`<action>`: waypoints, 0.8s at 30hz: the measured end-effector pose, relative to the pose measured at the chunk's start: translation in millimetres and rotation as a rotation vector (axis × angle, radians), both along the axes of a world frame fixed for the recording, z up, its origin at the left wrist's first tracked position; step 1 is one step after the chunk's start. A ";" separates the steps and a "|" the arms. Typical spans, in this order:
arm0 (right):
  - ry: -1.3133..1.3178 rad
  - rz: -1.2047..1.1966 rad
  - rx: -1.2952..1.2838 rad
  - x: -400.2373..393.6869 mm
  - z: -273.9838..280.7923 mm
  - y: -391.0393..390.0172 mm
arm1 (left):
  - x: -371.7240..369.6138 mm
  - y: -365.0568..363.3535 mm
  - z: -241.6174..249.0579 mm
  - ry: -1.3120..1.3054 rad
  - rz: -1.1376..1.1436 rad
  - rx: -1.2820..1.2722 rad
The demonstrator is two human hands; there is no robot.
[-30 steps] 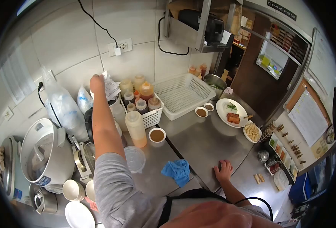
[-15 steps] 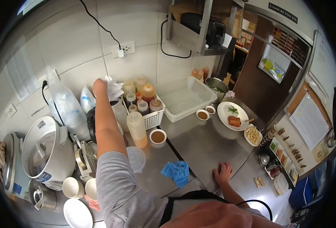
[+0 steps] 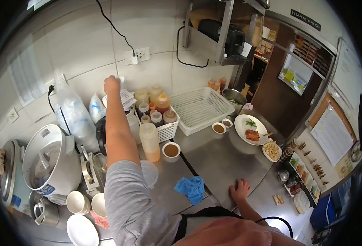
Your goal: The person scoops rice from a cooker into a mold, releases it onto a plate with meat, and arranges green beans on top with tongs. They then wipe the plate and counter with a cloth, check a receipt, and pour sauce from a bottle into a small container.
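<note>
My left hand (image 3: pixel 112 85) is raised near the wall, its fingers closed on a small white paper slip (image 3: pixel 122 79), most of which is hidden. Just beneath are more white papers (image 3: pixel 125 97), beside a white basket (image 3: pixel 167 133) of squeeze bottles (image 3: pixel 163 102). A larger squeeze bottle (image 3: pixel 149 143) with pale orange liquid at its bottom stands in front, next to a bowl of brown sauce (image 3: pixel 171 150). On the steel counter (image 3: pixel 217 164) my right hand (image 3: pixel 240 190) rests palm down, fingers stretched out and holding nothing. Left of it lies a crumpled blue cloth (image 3: pixel 190 189).
A white perforated tray (image 3: pixel 203 110) stands at the back. To the right are a plate (image 3: pixel 240 123) with meat and greens, and a bowl of pale food pieces (image 3: pixel 272 150). A big white pot (image 3: pixel 33 143), plastic bags (image 3: pixel 74 115) and stacked bowls (image 3: pixel 78 202) crowd the left.
My left hand has lifted a little above the stacked papers, with a white slip now showing at its fingers. My right hand stays on the counter. The view has shifted slightly.
</note>
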State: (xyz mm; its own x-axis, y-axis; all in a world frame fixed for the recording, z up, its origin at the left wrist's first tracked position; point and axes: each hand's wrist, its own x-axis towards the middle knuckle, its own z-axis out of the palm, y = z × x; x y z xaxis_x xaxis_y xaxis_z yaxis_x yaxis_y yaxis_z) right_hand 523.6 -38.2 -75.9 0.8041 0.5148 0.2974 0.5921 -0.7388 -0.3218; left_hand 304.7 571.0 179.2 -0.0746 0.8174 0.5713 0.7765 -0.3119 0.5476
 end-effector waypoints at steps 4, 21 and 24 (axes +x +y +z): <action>-0.020 0.012 -0.019 -0.5 1.1 0.1 | -1.4 15.3 -22.6 0.045 0.005 -0.150; -0.084 0.115 -0.081 9.8 -20.8 -6.3 | -9.4 -189.6 152.6 -0.324 -1.007 -0.268; -0.040 0.097 -0.068 11.1 -18.1 -5.5 | 13.3 -221.9 224.9 -0.563 -0.722 -0.037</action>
